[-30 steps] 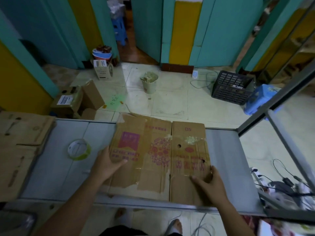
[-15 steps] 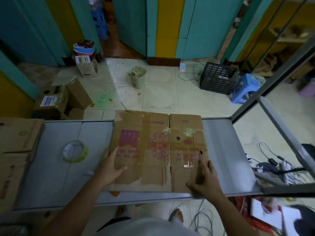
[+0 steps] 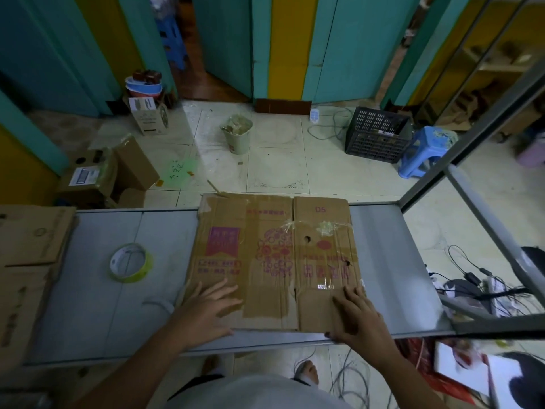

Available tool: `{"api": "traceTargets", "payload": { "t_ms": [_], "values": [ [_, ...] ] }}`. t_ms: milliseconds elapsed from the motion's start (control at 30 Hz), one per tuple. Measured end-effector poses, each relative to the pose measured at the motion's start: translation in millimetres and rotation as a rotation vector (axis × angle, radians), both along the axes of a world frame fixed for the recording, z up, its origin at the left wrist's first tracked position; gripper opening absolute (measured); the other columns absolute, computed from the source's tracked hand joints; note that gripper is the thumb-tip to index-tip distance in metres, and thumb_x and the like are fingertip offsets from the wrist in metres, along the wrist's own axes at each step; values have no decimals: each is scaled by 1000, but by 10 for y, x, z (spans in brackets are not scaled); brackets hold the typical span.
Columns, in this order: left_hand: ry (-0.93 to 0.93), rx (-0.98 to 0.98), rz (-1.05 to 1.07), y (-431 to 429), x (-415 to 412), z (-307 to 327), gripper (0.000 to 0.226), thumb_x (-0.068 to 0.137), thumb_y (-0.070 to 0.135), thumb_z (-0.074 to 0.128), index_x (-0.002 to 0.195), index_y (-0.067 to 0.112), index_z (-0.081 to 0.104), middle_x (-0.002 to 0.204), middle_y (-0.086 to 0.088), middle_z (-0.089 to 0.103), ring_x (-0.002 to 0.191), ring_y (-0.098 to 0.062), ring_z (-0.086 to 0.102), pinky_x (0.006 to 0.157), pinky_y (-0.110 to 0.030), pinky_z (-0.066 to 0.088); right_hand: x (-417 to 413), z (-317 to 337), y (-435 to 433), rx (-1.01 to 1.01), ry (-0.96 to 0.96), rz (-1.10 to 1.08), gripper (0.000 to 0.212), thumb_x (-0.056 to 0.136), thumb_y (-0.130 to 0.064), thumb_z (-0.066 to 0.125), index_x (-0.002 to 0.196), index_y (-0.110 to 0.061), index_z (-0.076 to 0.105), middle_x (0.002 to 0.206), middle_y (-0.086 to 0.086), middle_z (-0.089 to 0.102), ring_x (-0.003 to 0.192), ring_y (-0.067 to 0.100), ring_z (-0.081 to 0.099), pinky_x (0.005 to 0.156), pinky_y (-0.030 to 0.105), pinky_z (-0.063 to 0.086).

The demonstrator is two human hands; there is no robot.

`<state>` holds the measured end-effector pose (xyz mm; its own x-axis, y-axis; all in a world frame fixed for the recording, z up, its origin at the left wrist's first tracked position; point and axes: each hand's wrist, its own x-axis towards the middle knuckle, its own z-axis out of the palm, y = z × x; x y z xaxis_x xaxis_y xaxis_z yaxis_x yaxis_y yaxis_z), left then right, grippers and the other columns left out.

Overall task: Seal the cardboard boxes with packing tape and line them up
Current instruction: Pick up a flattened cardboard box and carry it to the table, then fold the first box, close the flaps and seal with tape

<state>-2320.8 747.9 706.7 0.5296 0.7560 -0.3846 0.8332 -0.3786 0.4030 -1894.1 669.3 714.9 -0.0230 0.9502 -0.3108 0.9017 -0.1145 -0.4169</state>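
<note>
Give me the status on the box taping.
Done: nothing sealed on the table. In hand: left hand and right hand rest on a flattened cardboard box. Left: forming it, sealing with the untouched tape roll, lining up.

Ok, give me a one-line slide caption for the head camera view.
Left hand and right hand rest on a flattened cardboard box on a grey table, tape roll lying to its left.

The flattened cardboard box is brown with pink-red print and a floral motif. The tape roll is yellow-green, the table grey, the stool blue.
</note>
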Motion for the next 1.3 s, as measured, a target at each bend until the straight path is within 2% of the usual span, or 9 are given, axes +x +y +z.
{"api": "traceTargets", "payload": {
  "t_ms": [133, 267, 467, 633, 767, 900, 1067, 1167, 1300],
  "values": [
    [-128, -26, 39, -52, -18, 127, 60, 94, 65, 67, 149, 45, 56, 166, 27, 28, 157, 6, 11, 133, -47, 2, 38, 59, 3, -11, 75, 7, 87, 80, -71, 75, 156, -47, 40, 170, -22, 10, 160, 9, 1, 125, 55, 24],
    [-184, 44, 32, -30, -3, 362, 46, 107, 54, 52, 151, 41, 57, 158, 25, 43, 150, 7, 30, 130, -33, 24, 76, 103, -45, 90, 175, -35, 72, 84, -64, 71, 148, -35, 57, 163, -21, 35, 159, 8, 16, 123, 54, 31],
    [-402, 448, 6, 81, 17, 865, 66, 111, 57, 32, 126, 14, 79, 123, 2, 77, 107, -12, 77, 83, -32, 65, 118, 307, -11, 427, 232, -141, 52, 84, -51, 73, 127, -20, 75, 138, -14, 65, 140, 14, 54, 109, 53, 50],
    [-459, 443, 116, 328, 73, 1357, 61, 107, 61, 38, 130, 20, 77, 118, 3, 80, 102, -13, 78, 87, -30, 64, 104, 800, 320, 645, 165, -185, 50, 90, -57, 66, 114, -15, 79, 119, -10, 73, 114, 26, 67, 93, 55, 54],
    [-527, 580, 169, 519, 141, 1671, 45, 104, 48, 49, 132, 23, 74, 117, 7, 78, 98, -5, 75, 86, -27, 62, 73, 1376, 653, 785, 176, -239, 48, 93, -58, 61, 114, -19, 79, 105, -11, 74, 96, 23, 66, 85, 32, 52],
    [-715, 664, 353, 619, 241, 1877, 32, 108, 33, 60, 137, 19, 66, 113, 14, 74, 99, 17, 66, 86, -3, 49, -58, 1956, 1019, 897, 179, -247, 56, 99, -67, 51, 115, -21, 78, 99, -7, 74, 89, 19, 67, 79, 52, 55],
    [-902, 689, 575, 601, 460, 1910, 24, 108, 25, 58, 130, 30, 64, 108, 49, 64, 101, 20, 64, 83, 1, 46, -345, 2310, 1380, 1020, 180, -140, 57, 102, -63, 50, 116, -16, 78, 104, 0, 78, 92, 21, 69, 83, 54, 53],
    [-965, 625, 656, 509, 552, 1865, 42, 107, 24, 56, 125, 61, 63, 110, 42, 68, 102, 13, 67, 82, -3, 49, -540, 2297, 1484, 1022, 189, -101, 59, 101, -62, 50, 120, -13, 76, 110, 3, 77, 96, 22, 68, 81, 51, 54],
    [-957, 495, 775, 370, 502, 1554, 28, 108, 43, 46, 121, 62, 62, 104, 22, 72, 89, -3, 69, 70, -16, 53, -694, 2224, 1551, 1003, 156, -48, 46, 96, -54, 62, 119, -17, 78, 115, -3, 77, 102, 20, 67, 90, 52, 49]
  ]
}}
